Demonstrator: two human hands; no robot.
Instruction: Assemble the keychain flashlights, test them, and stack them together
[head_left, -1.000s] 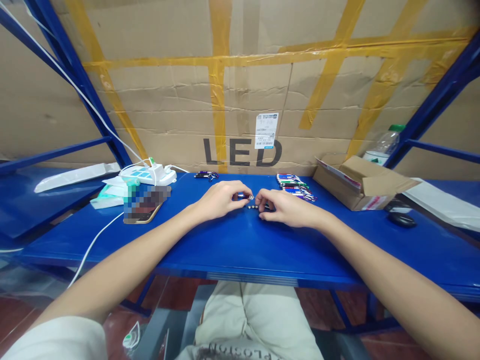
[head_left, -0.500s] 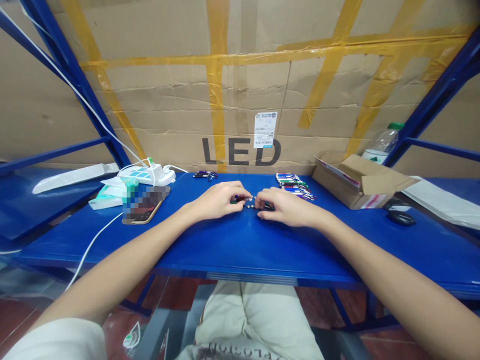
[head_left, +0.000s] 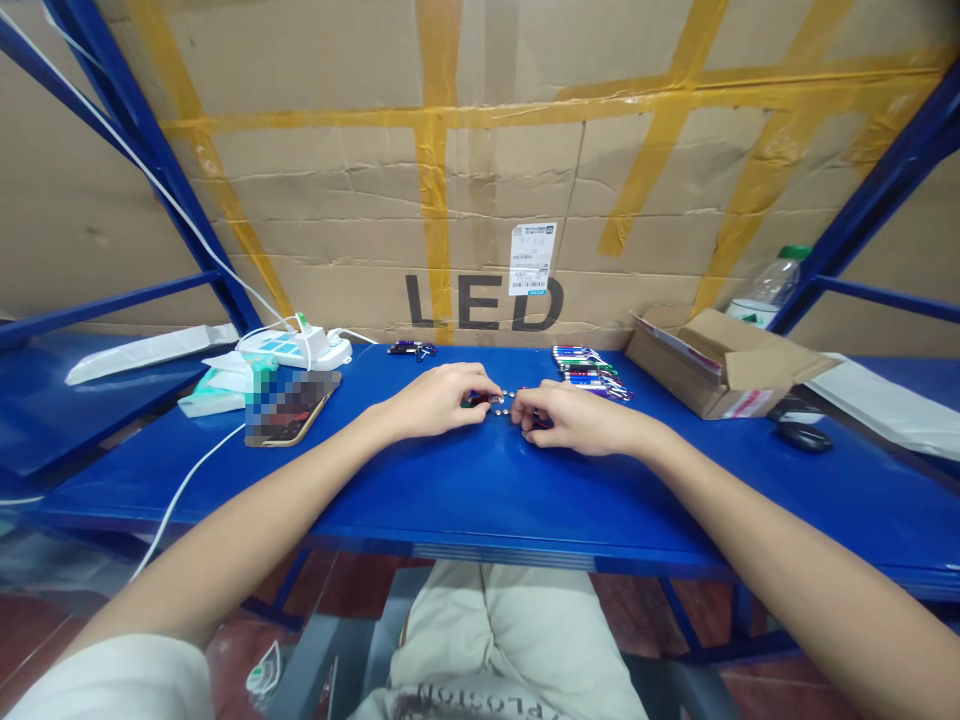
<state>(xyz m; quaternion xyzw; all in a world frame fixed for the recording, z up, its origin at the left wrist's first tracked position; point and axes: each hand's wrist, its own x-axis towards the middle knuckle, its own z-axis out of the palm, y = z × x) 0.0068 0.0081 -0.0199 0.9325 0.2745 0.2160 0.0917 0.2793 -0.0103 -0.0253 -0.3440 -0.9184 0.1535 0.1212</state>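
Both of my hands rest on the blue table point(head_left: 480, 490), fingertips almost meeting at its middle. My left hand point(head_left: 439, 400) is closed in a pinch on a small dark keychain flashlight point(head_left: 474, 400). My right hand point(head_left: 574, 418) is curled, its fingertips pinched over several small silver button cells point(head_left: 504, 404) lying in a short row between the hands; what it holds is too small to make out. A pile of coloured keychain flashlights point(head_left: 589, 367) lies just behind my right hand.
An open cardboard box point(head_left: 712, 370) sits at the right, a plastic bottle point(head_left: 765, 290) behind it and a black mouse point(head_left: 802, 436) beside it. At the left are a phone point(head_left: 289, 418), a power strip point(head_left: 296, 348) with white cable, and a tissue pack point(head_left: 214, 392). Two more flashlights point(head_left: 411, 349) lie by the cardboard wall.
The hands have drawn slightly closer together over the button cells; my right fingertips shifted a little to the left. Nothing else moved.
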